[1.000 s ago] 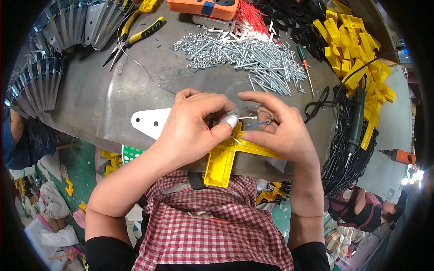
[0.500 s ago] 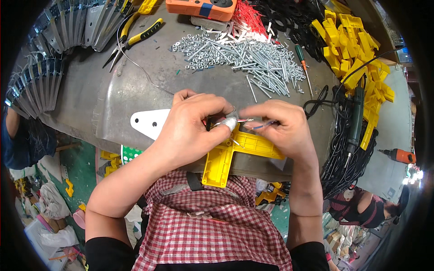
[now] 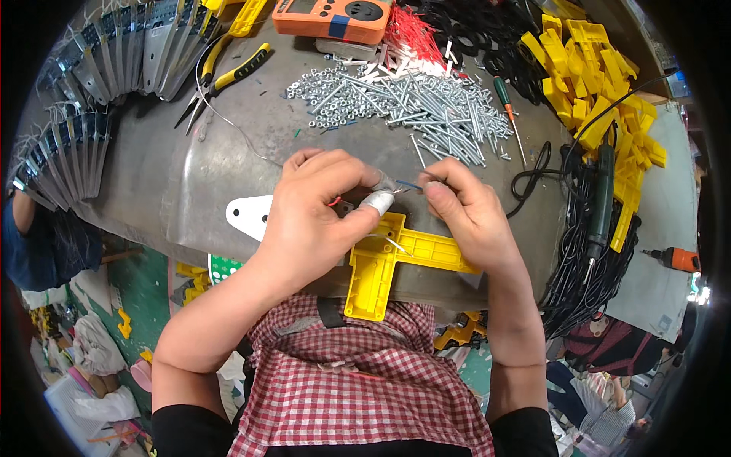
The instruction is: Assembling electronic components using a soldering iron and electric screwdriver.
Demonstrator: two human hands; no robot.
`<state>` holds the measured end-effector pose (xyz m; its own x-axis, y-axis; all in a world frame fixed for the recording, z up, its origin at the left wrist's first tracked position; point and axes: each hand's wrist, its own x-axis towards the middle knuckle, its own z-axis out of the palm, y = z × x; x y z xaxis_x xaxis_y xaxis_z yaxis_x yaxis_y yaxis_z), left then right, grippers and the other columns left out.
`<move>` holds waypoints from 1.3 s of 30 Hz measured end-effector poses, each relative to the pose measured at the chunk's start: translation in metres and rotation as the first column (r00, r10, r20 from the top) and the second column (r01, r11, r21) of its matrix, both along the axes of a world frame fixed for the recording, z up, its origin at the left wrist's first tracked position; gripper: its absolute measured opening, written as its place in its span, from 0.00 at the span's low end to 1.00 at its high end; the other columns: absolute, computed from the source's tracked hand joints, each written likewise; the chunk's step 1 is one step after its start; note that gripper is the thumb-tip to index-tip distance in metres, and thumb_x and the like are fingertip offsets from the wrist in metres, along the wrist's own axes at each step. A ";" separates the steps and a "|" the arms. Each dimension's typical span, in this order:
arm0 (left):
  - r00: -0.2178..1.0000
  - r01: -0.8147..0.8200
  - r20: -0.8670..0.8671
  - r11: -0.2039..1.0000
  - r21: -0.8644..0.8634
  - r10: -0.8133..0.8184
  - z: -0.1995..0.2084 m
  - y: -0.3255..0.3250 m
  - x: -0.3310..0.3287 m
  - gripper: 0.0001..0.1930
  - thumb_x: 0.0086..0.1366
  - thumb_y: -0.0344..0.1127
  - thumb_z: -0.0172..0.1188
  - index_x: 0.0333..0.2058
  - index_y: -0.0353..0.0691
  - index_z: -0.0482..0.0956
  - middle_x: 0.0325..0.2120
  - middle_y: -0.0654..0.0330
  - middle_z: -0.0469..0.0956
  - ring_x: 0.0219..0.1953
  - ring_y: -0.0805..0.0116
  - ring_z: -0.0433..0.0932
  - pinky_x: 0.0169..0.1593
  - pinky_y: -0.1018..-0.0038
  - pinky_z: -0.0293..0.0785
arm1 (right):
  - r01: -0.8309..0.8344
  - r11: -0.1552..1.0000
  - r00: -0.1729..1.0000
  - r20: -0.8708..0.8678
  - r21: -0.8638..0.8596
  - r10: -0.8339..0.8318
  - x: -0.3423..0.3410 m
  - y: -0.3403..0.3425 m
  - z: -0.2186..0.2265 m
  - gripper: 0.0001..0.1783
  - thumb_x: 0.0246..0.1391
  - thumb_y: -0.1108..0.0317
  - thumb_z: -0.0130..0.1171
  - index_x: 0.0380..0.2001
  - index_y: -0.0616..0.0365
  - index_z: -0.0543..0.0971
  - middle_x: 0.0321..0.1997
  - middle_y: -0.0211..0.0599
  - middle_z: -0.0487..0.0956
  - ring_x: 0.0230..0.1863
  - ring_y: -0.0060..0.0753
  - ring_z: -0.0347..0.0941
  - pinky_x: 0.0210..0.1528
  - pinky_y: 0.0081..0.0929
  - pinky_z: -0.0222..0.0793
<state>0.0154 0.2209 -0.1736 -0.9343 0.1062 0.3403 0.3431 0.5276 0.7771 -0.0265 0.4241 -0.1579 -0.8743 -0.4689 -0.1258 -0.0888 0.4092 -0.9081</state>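
My left hand point(image 3: 316, 209), with white wrapping on the thumb tip and grey on a fingertip, pinches fine wires whose bare ends point(image 3: 397, 190) poke out. Facing it, my right hand point(image 3: 468, 213) is closed in a pinch on a thin blue wire point(image 3: 409, 184), possibly a sleeve, that reaches toward those ends. Below both hands a yellow T-shaped plastic housing point(image 3: 368, 286) lies open side up at the table edge, with a pale wire end point(image 3: 397, 245) over it. A white plate with holes point(image 3: 245, 216) is partly covered by my left hand and forearm.
Beyond my hands lie heaps of screws point(image 3: 449, 110) and nuts point(image 3: 327, 87), and an orange multimeter point(image 3: 333, 19). Pliers point(image 3: 221, 80) lie far left, a screwdriver point(image 3: 509, 110) right. Yellow parts point(image 3: 586, 84) and a corded electric screwdriver point(image 3: 601, 198) occupy the right side.
My right hand has shifted slightly up and its fingers have drawn together. The blue wire has moved left and up, close to the wire ends at my left fingertips.
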 end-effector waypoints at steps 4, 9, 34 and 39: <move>0.986 -0.003 0.167 0.990 0.143 -0.021 0.001 0.000 0.002 0.06 0.51 0.26 0.63 0.30 0.35 0.78 0.25 0.62 0.75 0.31 0.71 0.71 0.37 0.76 0.66 | 0.027 0.999 0.993 -0.115 0.044 -0.021 -0.001 0.000 -0.001 0.10 0.56 0.65 0.56 0.36 0.61 0.74 0.25 0.34 0.75 0.27 0.18 0.66 0.32 0.21 0.64; 0.953 -0.100 0.303 0.956 0.276 0.012 -0.005 0.001 0.004 0.06 0.54 0.27 0.62 0.32 0.34 0.79 0.26 0.63 0.73 0.32 0.75 0.70 0.37 0.78 0.65 | -0.001 0.996 0.998 -0.062 0.095 0.007 -0.001 0.000 0.005 0.10 0.55 0.66 0.56 0.36 0.61 0.75 0.26 0.35 0.77 0.29 0.18 0.69 0.34 0.20 0.65; 0.985 -0.130 0.137 0.973 0.189 0.105 -0.007 0.001 0.003 0.07 0.48 0.29 0.60 0.29 0.40 0.77 0.21 0.63 0.74 0.28 0.64 0.72 0.45 0.68 0.63 | 0.035 0.997 0.997 0.065 -0.065 -0.031 0.008 -0.021 0.010 0.13 0.51 0.72 0.58 0.40 0.66 0.73 0.31 0.36 0.78 0.32 0.20 0.73 0.38 0.20 0.69; 0.984 -0.137 0.144 0.965 0.222 0.107 -0.008 0.002 0.002 0.07 0.48 0.29 0.60 0.29 0.39 0.77 0.20 0.63 0.74 0.28 0.65 0.72 0.44 0.70 0.63 | 0.093 0.990 0.980 0.186 -0.105 -0.073 0.006 -0.026 0.017 0.11 0.53 0.74 0.56 0.39 0.66 0.73 0.30 0.38 0.79 0.30 0.18 0.74 0.35 0.18 0.69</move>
<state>0.0176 0.2231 -0.1812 -0.9729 -0.0785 0.2174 0.1756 0.3605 0.9161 -0.0202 0.3980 -0.1410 -0.8782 -0.4158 -0.2366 0.1119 0.3023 -0.9466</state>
